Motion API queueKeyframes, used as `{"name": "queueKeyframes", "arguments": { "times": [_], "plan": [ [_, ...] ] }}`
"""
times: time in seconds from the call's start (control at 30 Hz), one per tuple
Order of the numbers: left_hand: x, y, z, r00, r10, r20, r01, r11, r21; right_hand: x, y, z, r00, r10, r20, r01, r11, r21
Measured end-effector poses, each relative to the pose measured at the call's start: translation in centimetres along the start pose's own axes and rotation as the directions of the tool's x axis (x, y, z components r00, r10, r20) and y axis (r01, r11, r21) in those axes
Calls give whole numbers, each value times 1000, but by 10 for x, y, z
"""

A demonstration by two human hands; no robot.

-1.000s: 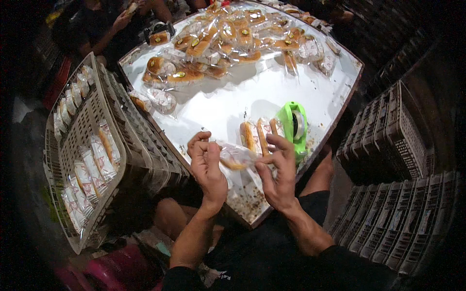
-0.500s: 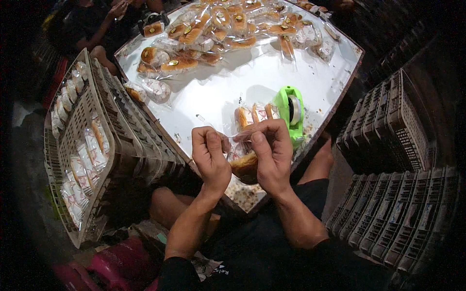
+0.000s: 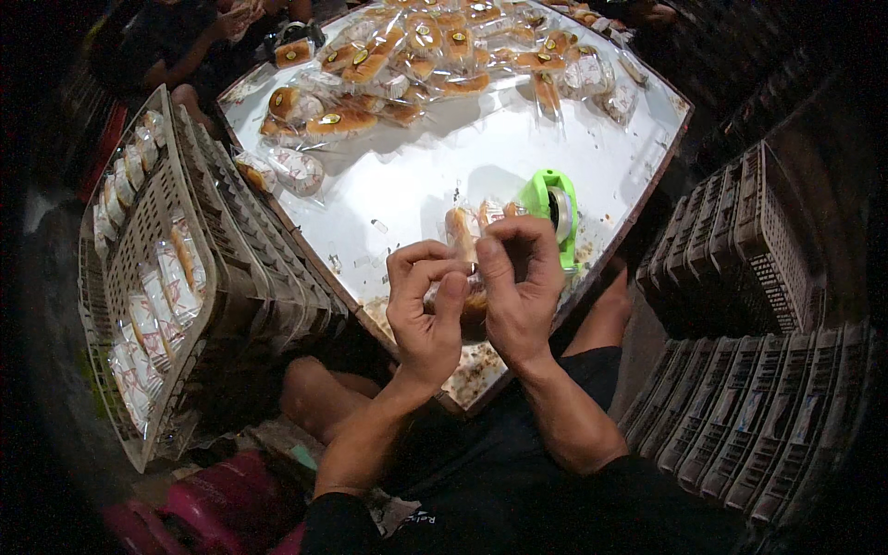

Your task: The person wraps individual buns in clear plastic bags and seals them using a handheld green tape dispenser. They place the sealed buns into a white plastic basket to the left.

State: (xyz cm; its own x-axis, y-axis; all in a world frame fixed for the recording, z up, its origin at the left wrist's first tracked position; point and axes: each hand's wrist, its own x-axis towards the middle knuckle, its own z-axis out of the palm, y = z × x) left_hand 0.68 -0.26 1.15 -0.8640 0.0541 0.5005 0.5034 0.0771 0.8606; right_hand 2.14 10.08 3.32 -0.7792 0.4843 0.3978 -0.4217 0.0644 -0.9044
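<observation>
A clear plastic bag of bread rolls [image 3: 462,225] lies on the white table in front of me, golden bread and printed white wrapping showing through it. My left hand [image 3: 425,314] is curled at the bag's near end, thumb up. Facing it, my right hand [image 3: 523,291] pinches the same end with thumb and bent fingers. The fingertips of both hands almost meet over the bag, and they hide much of it. Just beyond my right hand stands a bright green tape dispenser [image 3: 570,231] with a roll of tape.
Many bagged breads [image 3: 370,60] are heaped across the far side of the white table [image 3: 388,185]. On the left, a plastic crate [image 3: 208,240] holds rows of wrapped breads. Stacked crates [image 3: 731,250] stand on the right. Another person's arm [image 3: 199,51] shows at the far left.
My left hand has moved right and closer to my right hand. The strip of clear plastic stretched between them no longer shows. The bag and tape dispenser have stayed about where they were.
</observation>
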Motion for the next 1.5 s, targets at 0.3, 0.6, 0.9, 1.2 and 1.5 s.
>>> {"name": "queueKeyframes", "arguments": {
  "times": [0.3, 0.6, 0.9, 1.2, 1.5],
  "plan": [
    [10, -1, -13, 927, -375, -16, 361, 902, -238, -37, 9, 16, 968, -165, 189, 210, 946, -247],
    [12, -31, -16, 982, -186, 20, 187, 972, -145, -7, -2, -2, 946, 45, 320, 94, 908, -408],
    [13, 0, -4, 979, -168, -115, 140, 966, -217, -25, 17, -12, 929, -235, 285, 361, 738, -570],
    [0, -12, -2, 879, -476, -28, 398, 765, -506, -29, 12, 20, 972, 192, -136, -167, 970, 178],
    [3, -41, -2, 871, -491, -5, 461, 820, -338, -8, 99, -158, 959, 246, -138, -250, 515, -820]
  ]
}}
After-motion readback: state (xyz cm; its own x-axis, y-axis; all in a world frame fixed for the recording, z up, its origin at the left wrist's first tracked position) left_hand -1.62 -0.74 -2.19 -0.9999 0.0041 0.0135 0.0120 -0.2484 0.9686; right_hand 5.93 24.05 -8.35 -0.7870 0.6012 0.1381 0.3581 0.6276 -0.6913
